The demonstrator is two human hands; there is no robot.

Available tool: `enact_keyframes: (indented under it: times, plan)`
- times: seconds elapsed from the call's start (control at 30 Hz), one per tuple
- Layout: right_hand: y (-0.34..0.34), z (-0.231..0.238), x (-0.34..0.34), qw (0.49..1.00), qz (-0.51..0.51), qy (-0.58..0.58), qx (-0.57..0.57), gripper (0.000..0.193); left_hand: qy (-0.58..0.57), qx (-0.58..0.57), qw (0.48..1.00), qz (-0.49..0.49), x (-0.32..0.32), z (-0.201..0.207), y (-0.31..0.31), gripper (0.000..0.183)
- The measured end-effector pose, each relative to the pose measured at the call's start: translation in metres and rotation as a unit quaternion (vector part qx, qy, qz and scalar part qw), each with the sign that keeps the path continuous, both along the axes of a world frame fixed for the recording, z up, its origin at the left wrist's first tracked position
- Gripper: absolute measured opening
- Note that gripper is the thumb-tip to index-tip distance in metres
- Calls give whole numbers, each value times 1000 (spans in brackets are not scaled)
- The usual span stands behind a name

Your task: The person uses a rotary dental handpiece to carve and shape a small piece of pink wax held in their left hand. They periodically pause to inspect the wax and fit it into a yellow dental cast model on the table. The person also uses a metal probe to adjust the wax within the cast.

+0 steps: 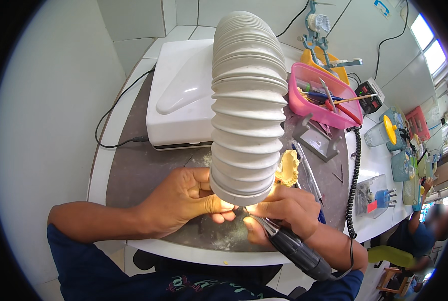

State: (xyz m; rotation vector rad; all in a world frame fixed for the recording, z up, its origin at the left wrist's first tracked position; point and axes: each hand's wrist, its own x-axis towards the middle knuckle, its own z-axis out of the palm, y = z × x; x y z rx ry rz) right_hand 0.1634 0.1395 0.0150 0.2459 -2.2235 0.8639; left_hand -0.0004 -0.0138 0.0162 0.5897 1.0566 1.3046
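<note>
My right hand (291, 208) is closed round a black rotary handpiece (296, 248), its metal nose pointing up and left toward my other hand. A coiled cord runs from its back end. My left hand (189, 200) is closed in a pinch just below the hose mouth; the small piece at its fingertips is mostly hidden, so I cannot make it out. Directly above both hands ends a wide, ribbed white suction hose (249, 115), lit at its mouth. A yellow plaster dental cast (287, 168) lies just beyond my right hand.
The hose arches from beside a white box-shaped unit (181, 95). At right stand a grey holder (317, 138), a pink basket of tools (294, 100), an articulator (317, 37) and a control box (369, 95). A bur case (374, 195) sits farther right. Another person (414, 236) is seated at far right.
</note>
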Motion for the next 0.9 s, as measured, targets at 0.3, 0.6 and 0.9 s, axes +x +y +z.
enact_keyframes:
  times: [0.3, 0.6, 0.9]
  plan:
    - [1, 0, 0, 1000, -11, 1, 4, 25, -4, 0, 1000, 0, 0, 1, 0, 23]
    - [1, -2, 1, 1000, -20, 9, -1, 26, -4, 20, 1000, -2, 0, 0, 1, 21]
    - [2, -6, 3, 999, -28, 34, -19, 28, 87, 18, 996, 0, -1, -15, -2, 20]
